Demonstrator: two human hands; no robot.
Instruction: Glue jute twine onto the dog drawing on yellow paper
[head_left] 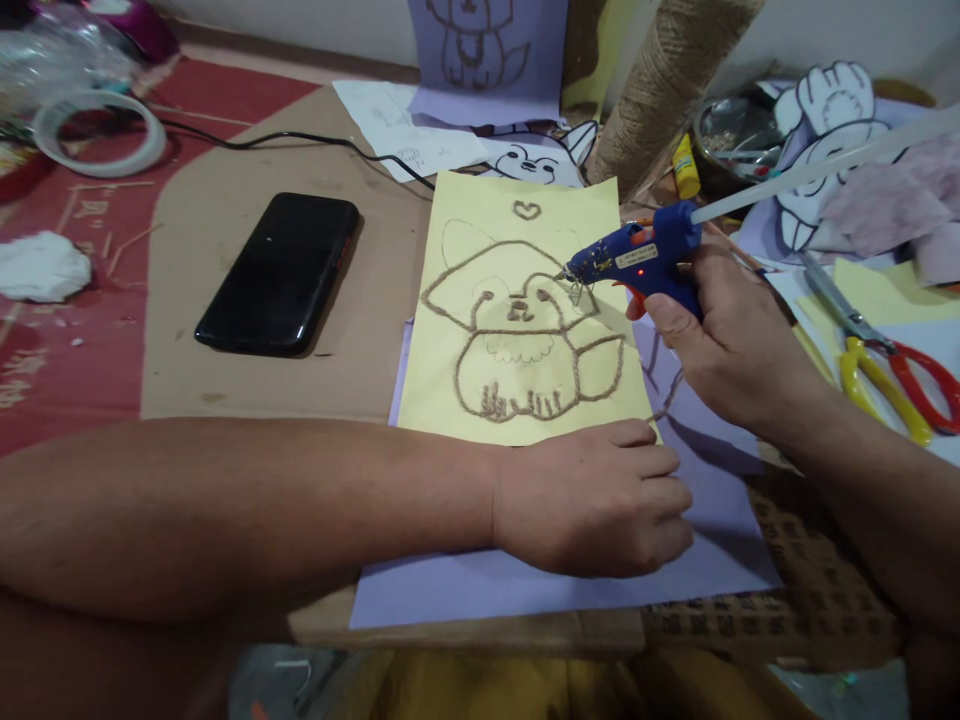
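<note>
My right hand (731, 330) is wrapped round the handle of a blue hot glue gun (667, 255) with an orange trigger and a lit red light. A long whitish glue stick (810, 165) sticks out of its back. The nozzle meets the yellow paper (427, 400) by the right eye of a fox-like drawing (517, 335) outlined in brown twine; the ears and chest ruff show as pencil lines. Across the paper's lower edge lies my left hand (592, 500), fingers curled under; anything inside them is hidden. Purple paper (555, 590) sits beneath.
A black phone (277, 275) lies left of the paper, with a tape roll (97, 133) farther left. Behind stands a twine cone (667, 90) beside a purple sheet (487, 60) with a similar drawing. Scissors (922, 385), yellow-handled pliers (862, 375) and paper cutouts (832, 150) are at right.
</note>
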